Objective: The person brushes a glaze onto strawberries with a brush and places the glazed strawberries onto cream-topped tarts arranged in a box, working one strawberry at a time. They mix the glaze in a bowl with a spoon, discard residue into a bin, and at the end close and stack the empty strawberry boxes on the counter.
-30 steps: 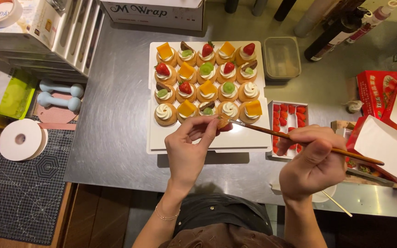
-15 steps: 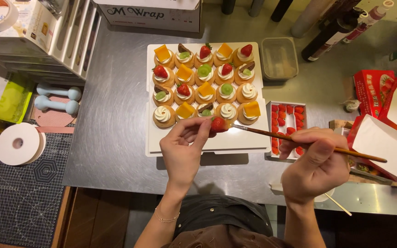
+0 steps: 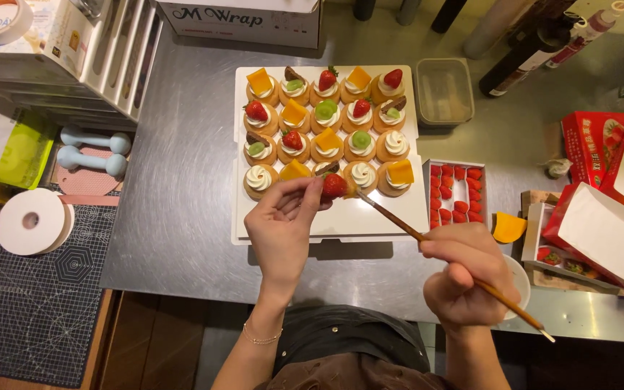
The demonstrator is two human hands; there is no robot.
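holding a strawberry [image 3: 334, 185] pinched in the fingertips, the left hand [image 3: 283, 220] hovers over the near edge of the white tray [image 3: 399, 220], berry just above the front row of tartlets [image 3: 324, 123]. right hand [image 3: 464, 278] sits nearer the body and off to the right, closed in a pencil grip around a long thin brush [image 3: 435, 249]. brush axis runs diagonally, up-left to down-right; its tip meets the berry's right side, so the berry lies up and left of the right hand. left hand is the nearer one, already on it. several front-row tartlets show bare cream. right of the tray: a small box of strawberries [image 3: 456, 191], an orange fruit slice [image 3: 507, 227], red cartons [image 3: 594, 144]. clear lidded tub [image 3: 443, 90] beyond. nothing lies between brush and berry.
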